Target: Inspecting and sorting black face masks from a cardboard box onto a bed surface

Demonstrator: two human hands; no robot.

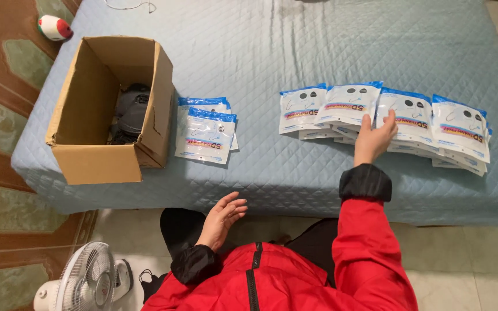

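the right hand (pixel 376 138) reaches forward from a red jacket sleeve with a black cuff and lies on a row of flat white packets with blue top edges (pixel 384 118). its fingers are spread loosely over the packets near the middle of the row, with the fingertips touching the seam where two packets overlap; it presses down on them and does not close around any one. the packets overlap one another in a line that runs across the right half of the bed (pixel 318 46), which has a quilted pale blue cover, and more packets show from under the top ones along the near edge.

the left hand (pixel 223 219) is open and holds nothing, palm turned up and inward, fingers lightly curled. it hangs in front of the near edge of the bed, close to the person's body.

farther to the left, a smaller stack of the same packets (pixel 206 129) lies on the bed just beside an open cardboard box (pixel 102 164). dark items (pixel 128 112) sit inside the box, too shadowed to name. beyond the bed's far left corner a small red, white and green rounded object (pixel 54 27) rests on the patterned floor. a white electric fan (pixel 87 282) stands on the floor by the person's left side.
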